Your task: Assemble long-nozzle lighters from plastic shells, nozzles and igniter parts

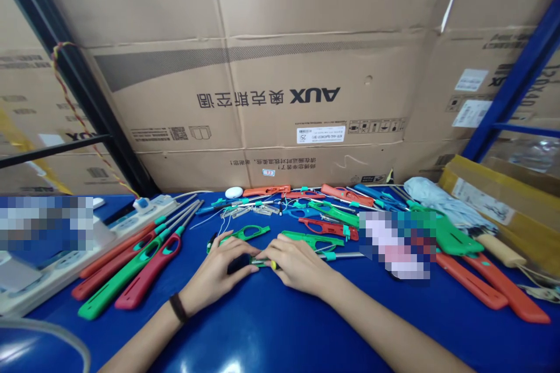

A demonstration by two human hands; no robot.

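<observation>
Both my hands rest on the blue table (280, 326), fingertips meeting over a small part. My left hand (217, 274), with a dark band at the wrist, is curled over a small black and green piece (250, 262). My right hand (294, 262) pinches a thin tool with a yellow tip (274, 265) against that piece. Just beyond my fingers lie green lighter shells (247, 233) and a green half-shell (312, 239). Finished long lighters in green, red and orange (140, 259) lie to the left of my left hand.
Several red, blue and green lighter shells (332, 204) are strewn along the table's back. More orange lighters (494, 285) and a folded grey umbrella (455, 210) lie at right. A white power strip (131, 218) sits at left. Cardboard boxes (280, 99) wall the back.
</observation>
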